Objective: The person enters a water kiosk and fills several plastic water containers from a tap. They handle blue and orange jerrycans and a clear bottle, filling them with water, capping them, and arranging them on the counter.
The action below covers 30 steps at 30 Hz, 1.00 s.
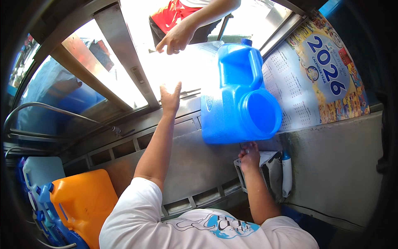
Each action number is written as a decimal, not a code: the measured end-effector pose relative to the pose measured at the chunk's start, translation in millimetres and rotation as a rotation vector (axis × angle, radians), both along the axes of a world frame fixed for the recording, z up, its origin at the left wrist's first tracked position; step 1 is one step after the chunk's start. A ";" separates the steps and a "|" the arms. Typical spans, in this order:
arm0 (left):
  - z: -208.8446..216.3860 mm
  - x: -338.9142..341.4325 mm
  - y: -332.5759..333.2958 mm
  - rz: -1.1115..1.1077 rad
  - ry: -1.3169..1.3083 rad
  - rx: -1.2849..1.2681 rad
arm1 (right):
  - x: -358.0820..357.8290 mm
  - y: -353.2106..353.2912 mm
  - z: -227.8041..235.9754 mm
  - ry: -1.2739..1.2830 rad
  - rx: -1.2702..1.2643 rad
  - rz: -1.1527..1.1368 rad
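Note:
A large translucent blue water jug (222,112) stands upright in front of me at the window counter. Its wide round mouth faces me without a lid, and a small blue cap sits on top beside the handle. My right hand (249,157) is at the jug's lower edge, its fingers curled against the underside and partly hidden. To the left of the jug, my left hand (169,98) reaches up into the glare with thumb and fingers apart, apparently holding nothing; some fingertips are washed out. Beyond it, another person's hand (176,39) extends through the opening.
An orange jug (87,203) and several blue ones, including a pale blue jug (43,168), stand at lower left near a bent metal pipe (54,107). A grey box (269,166) and a white cylinder (287,176) sit below the blue jug. A calendar (323,70) hangs at right.

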State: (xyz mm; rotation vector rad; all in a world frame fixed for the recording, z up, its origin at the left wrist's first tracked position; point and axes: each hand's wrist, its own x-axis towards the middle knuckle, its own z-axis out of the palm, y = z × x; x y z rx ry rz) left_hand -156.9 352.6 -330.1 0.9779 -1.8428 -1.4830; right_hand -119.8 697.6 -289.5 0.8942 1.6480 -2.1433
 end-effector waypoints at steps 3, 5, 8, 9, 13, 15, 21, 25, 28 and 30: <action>63.8 12.4 65.8 -0.403 0.399 0.018 | -72.0 8.9 1.5 0.366 -0.122 0.017; 124.3 8.6 95.6 -0.629 0.523 0.084 | -114.7 8.5 10.0 0.449 -0.118 0.018; 145.5 -5.0 110.6 -0.724 0.498 -0.046 | -134.7 -1.2 21.4 0.399 -0.037 0.193; 141.9 -5.5 105.6 -0.715 0.453 -0.112 | -130.6 -7.1 28.3 0.360 0.019 0.276; 155.3 70.8 106.8 -0.615 0.404 0.199 | -66.4 -18.4 42.1 0.408 0.061 0.426; 146.9 125.0 106.6 -0.535 0.421 0.084 | -26.7 -25.2 39.4 0.456 0.053 0.472; 140.6 325.2 102.7 -0.322 0.459 0.166 | 113.6 -62.7 29.9 0.491 -0.040 0.851; 165.0 432.2 86.5 -0.131 0.475 0.238 | 203.9 -117.6 47.0 0.330 -0.159 1.120; 172.9 485.3 59.9 -0.060 0.386 0.143 | 244.5 -159.3 46.6 0.292 -0.176 1.233; 172.0 510.2 41.2 -0.043 0.352 0.071 | 261.2 -175.9 48.8 0.294 -0.175 1.301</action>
